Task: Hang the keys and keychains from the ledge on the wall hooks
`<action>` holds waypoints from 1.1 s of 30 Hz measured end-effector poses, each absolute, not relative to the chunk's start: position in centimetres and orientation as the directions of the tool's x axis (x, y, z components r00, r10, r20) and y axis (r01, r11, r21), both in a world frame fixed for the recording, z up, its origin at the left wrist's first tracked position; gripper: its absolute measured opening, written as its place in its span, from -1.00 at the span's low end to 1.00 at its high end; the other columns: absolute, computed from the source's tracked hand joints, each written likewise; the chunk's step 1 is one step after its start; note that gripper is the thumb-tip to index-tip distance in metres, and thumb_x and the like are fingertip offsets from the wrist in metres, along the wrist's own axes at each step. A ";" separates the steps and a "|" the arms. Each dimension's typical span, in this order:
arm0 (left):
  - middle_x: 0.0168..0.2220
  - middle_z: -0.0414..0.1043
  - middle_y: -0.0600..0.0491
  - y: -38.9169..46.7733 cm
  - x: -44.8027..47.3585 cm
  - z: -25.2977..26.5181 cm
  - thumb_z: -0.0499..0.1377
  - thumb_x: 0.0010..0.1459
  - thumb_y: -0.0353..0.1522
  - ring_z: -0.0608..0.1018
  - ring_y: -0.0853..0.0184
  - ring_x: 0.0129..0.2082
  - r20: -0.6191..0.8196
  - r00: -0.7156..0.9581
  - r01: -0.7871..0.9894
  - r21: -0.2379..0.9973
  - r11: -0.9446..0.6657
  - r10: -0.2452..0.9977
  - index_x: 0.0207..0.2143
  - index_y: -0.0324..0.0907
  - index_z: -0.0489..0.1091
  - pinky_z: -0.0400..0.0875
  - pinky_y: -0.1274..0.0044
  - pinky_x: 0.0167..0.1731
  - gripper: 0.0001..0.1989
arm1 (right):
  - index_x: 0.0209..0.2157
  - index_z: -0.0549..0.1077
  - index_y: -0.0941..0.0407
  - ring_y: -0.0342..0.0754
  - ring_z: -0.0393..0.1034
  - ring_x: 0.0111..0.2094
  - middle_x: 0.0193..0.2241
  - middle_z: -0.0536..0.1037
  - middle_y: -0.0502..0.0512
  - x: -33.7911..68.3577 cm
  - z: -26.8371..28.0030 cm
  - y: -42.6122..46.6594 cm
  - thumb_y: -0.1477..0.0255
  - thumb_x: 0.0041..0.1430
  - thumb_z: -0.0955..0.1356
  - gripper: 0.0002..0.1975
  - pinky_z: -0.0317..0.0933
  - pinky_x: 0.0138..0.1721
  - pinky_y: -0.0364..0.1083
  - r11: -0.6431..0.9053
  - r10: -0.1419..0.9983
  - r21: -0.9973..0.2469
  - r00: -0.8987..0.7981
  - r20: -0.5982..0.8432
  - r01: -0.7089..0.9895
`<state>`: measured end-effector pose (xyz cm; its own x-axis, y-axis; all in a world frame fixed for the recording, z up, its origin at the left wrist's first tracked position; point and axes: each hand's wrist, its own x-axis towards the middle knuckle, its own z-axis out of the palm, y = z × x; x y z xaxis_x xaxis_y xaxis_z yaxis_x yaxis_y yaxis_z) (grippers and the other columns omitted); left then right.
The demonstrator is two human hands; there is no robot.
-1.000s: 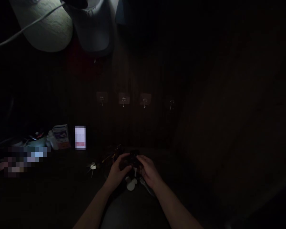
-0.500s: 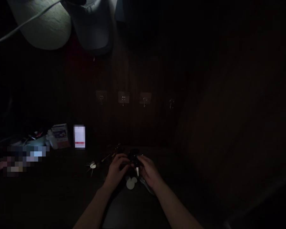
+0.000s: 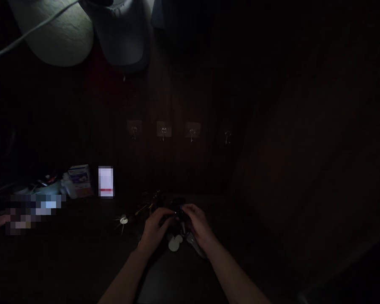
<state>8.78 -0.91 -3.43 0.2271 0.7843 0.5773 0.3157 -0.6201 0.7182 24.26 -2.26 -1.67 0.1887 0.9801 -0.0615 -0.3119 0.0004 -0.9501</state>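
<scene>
Both hands meet at a small dark object (image 3: 179, 211), which looks like a key with a black head; a pale metal strip (image 3: 183, 228) points down from it. My left hand (image 3: 156, 223) pinches at its left side, thumb and fingers close together. From the right, my right hand (image 3: 196, 221) grips it between thumb and fingers. Just below lies a pale tag (image 3: 175, 242) with round ears. A grey, shiny elongated item (image 3: 194, 245) rests under my right hand. The dim light hides the details between my fingers.
Left of my hands lie a bunch of keys (image 3: 123, 219) and a dark beaded strand (image 3: 142, 209). A lit phone-like screen (image 3: 106, 181), a box (image 3: 80, 181) and a white bottle (image 3: 69, 185) stand farther left. Wall hooks (image 3: 164, 130) and hanging caps (image 3: 120, 38) are above.
My left fingertips have shifted slightly up and right against the dark object. The metal strip below it has turned and looks duller. My right hand has barely moved.
</scene>
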 end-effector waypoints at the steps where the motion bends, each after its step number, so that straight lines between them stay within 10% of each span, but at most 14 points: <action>1: -0.30 0.48 0.04 -0.9 8.8 -3.4 0.10 0.07 -0.33 0.50 0.31 -0.26 0.570 0.181 0.324 0.735 -0.596 0.801 -0.29 -0.10 0.42 0.38 0.46 -0.18 -0.85 | -0.42 0.40 0.11 -0.10 0.39 -0.51 -0.59 0.47 -0.03 24.3 -1.6 -2.2 0.28 -0.17 0.41 -0.75 0.20 -0.53 -0.17 0.034 0.970 -0.970 0.241 -0.026 -0.241; 8: -0.40 0.46 0.09 -0.8 8.9 -3.7 0.14 0.01 -0.26 0.51 0.35 -0.37 0.523 0.000 0.258 0.824 -0.505 0.853 -0.33 -0.14 0.35 0.41 0.52 -0.33 -0.82 | -0.24 0.46 0.03 -0.03 0.38 -0.16 -0.25 0.53 0.04 23.7 -1.3 -3.0 0.43 0.01 0.31 -0.77 0.21 -0.10 -0.04 0.386 0.901 -0.872 0.080 0.426 0.301; 14: -0.41 0.46 0.08 -1.0 9.0 -3.4 0.17 -0.01 -0.21 0.52 0.33 -0.37 0.519 -0.047 0.228 0.838 -0.496 0.854 -0.34 -0.14 0.32 0.41 0.51 -0.33 -0.78 | -0.38 0.50 0.02 -0.01 0.37 -0.23 -0.35 0.54 0.03 22.8 -1.2 -3.5 0.50 -0.02 0.35 -0.86 0.17 -0.13 -0.02 0.381 0.877 -0.732 0.030 0.480 0.564; 25: -0.48 0.47 0.10 -1.0 8.4 -2.4 0.00 0.11 -0.14 0.53 0.30 -0.46 0.414 -0.097 0.238 0.893 -0.383 0.905 -0.29 -0.12 0.32 0.39 0.51 -0.40 -0.73 | -0.37 0.47 0.11 -0.01 0.44 -0.32 -0.42 0.58 0.06 26.9 1.6 -1.9 0.27 -0.11 0.41 -0.76 0.24 -0.29 -0.09 0.315 0.903 -0.941 0.344 0.257 -0.125; 33: -0.42 0.47 0.09 -0.8 8.4 -2.5 -0.03 0.10 -0.11 0.51 0.28 -0.37 0.361 -0.023 0.346 0.878 -0.331 0.932 -0.31 -0.11 0.35 0.37 0.50 -0.34 -0.69 | -0.35 0.44 0.08 -0.06 0.40 -0.22 -0.36 0.56 0.00 32.2 5.0 -0.3 0.26 -0.05 0.38 -0.77 0.20 -0.20 -0.10 0.467 0.776 -0.878 0.525 0.350 -0.104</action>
<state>8.43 -0.78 -2.50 -0.0234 0.9324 0.3607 0.3457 -0.3310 0.8780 32.17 -0.29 5.01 0.5251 0.7755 0.3504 -0.1043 0.4673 -0.8779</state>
